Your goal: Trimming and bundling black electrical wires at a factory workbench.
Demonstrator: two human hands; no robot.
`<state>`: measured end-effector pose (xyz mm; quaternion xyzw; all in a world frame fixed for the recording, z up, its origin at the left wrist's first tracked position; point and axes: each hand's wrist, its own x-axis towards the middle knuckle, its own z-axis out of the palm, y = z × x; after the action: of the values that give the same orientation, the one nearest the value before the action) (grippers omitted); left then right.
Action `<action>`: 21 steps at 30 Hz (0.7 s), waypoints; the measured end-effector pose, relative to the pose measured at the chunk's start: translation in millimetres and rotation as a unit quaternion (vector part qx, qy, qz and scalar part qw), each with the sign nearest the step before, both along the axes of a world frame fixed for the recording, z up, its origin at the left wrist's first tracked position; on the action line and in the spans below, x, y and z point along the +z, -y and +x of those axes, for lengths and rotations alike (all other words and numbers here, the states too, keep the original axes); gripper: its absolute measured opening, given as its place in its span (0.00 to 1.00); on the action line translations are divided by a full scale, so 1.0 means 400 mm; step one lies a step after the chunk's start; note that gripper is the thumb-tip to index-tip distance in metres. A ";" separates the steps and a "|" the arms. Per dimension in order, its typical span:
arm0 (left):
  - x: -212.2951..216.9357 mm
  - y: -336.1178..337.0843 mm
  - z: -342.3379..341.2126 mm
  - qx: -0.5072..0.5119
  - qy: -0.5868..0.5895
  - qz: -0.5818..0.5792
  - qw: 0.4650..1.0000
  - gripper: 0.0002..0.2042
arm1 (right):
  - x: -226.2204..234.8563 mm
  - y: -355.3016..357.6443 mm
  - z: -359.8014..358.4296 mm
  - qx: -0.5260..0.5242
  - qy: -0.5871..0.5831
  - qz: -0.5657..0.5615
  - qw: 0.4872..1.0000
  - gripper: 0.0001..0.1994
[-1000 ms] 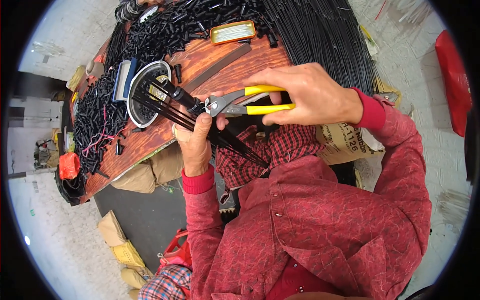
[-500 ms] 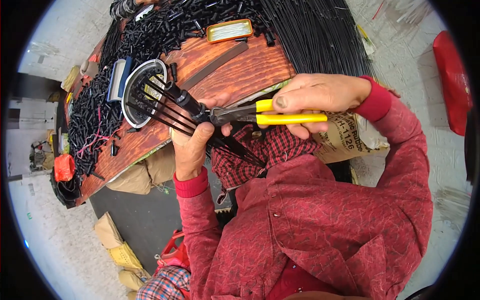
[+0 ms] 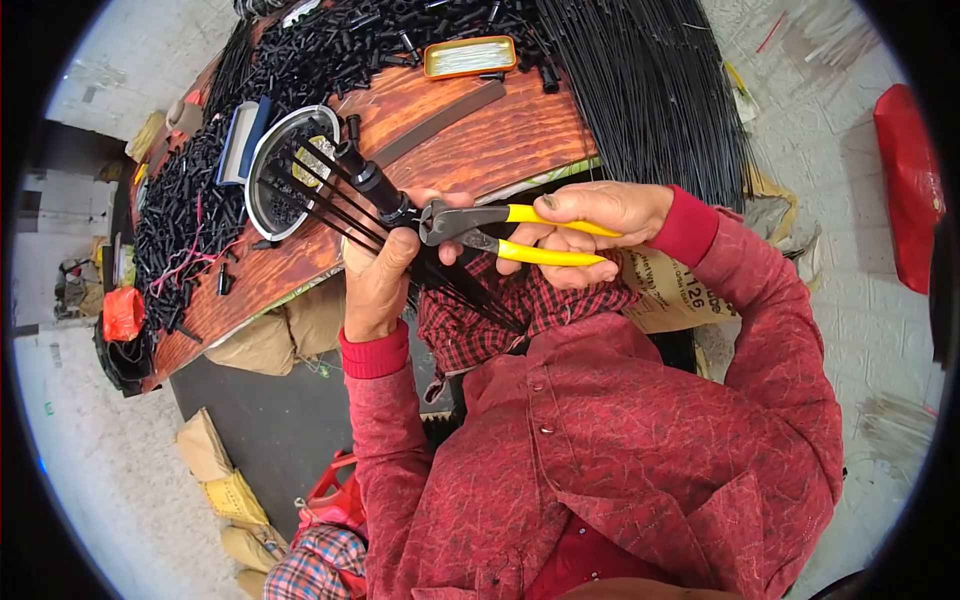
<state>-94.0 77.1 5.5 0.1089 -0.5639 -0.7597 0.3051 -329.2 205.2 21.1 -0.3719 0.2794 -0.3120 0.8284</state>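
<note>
My left hand (image 3: 375, 290) is closed around a bundle of thin black rods (image 3: 465, 295), some of them fanning out toward the upper left. At its fingers sits a stubby black tubular fitting (image 3: 375, 187). In my right hand (image 3: 625, 215) is a pair of yellow-handled pincers (image 3: 480, 242), the handles spread apart. The pincers' metal head rests at the lower end of the fitting, beside my left fingertips. What lies between the jaws is too small to make out. A grey-rimmed bowl (image 3: 250, 170) stands just behind the rods.
On the wooden table (image 3: 530, 135) lie heaped black tubular parts (image 3: 180, 230), a flat dark bar (image 3: 440, 122), an orange tin of thin silvery pieces (image 3: 470, 45) and a blue-and-white box (image 3: 238, 140). Long black rods (image 3: 650, 90) are stacked at the far right. A printed sack (image 3: 670, 295) stands below my right wrist.
The pincers' handles have opened wider, and my right hand has moved down and left. My left hand keeps its hold on the rods. The whole view has shifted slightly.
</note>
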 end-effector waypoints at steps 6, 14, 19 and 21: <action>-0.001 -0.002 -0.013 0.018 -0.014 -0.004 1.000 0.25 | 0.062 0.006 -0.014 -0.006 -0.158 -0.042 0.987 0.35; 0.002 -0.001 -0.018 0.043 -0.001 -0.008 0.999 0.24 | 0.116 0.009 0.001 -0.023 -0.204 -0.014 0.979 0.25; -0.003 0.011 -0.011 0.057 0.011 -0.017 0.998 0.23 | 0.120 0.005 0.025 -0.044 -0.250 -0.008 0.967 0.26; -0.001 0.012 -0.013 0.054 0.021 -0.021 0.998 0.22 | 0.112 0.001 0.030 -0.058 -0.253 -0.005 0.966 0.25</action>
<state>-99.1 72.5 5.2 0.1485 -0.5791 -0.7276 0.3366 -317.2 204.6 66.0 -0.4265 0.4996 -0.2563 0.7091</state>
